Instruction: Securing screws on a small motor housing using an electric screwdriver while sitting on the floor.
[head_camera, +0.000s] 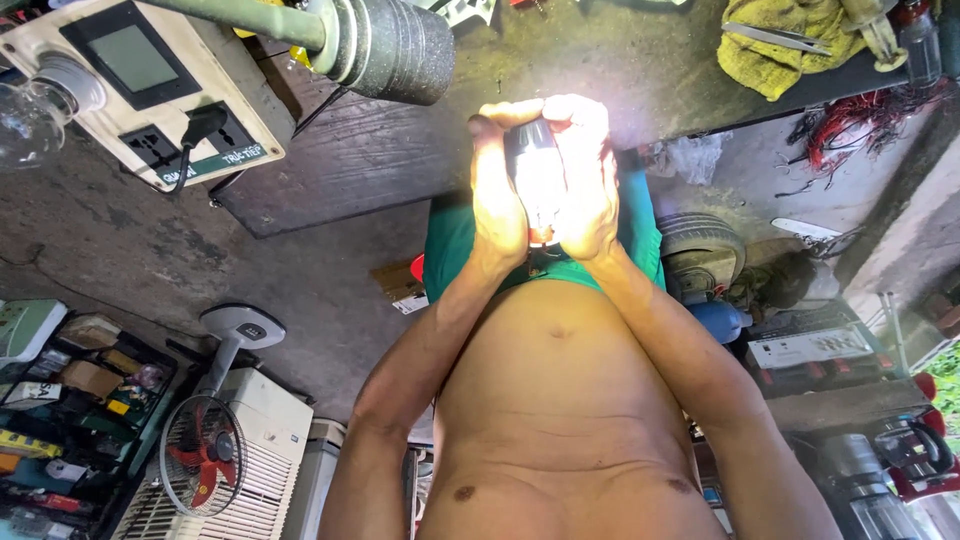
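Bare torso (560, 420) fills the bottom centre of the frame, and both forearms rise from it to meet just above the middle of the picture. Green shorts (450, 240) show behind the wrists. At centre top the left hand (498, 190) and the right hand (588, 180) press together around a small dark cylindrical part with a reddish-orange end (538, 180); the left palm lies flat along its left side with the thumb over the top, and the right fingers curl closed around its right side. Strong glare washes out the middle of the part, so its surface cannot be made out. Its orange end pokes out below the heels of the hands. Above and left of the hands hangs a heavy grey metal cylinder on a green rod (395, 45). In the upper left corner sits a beige box with a grey screen and a socket (150, 90), a black plug (203, 125) pushed into it and a clear glass bulb (28, 120) at its edge. A yellow-green cloth (775, 45) lies upper right, with a tangle of red wires (860, 125) just below it. A small fan with red blades (203, 455) stands lower left
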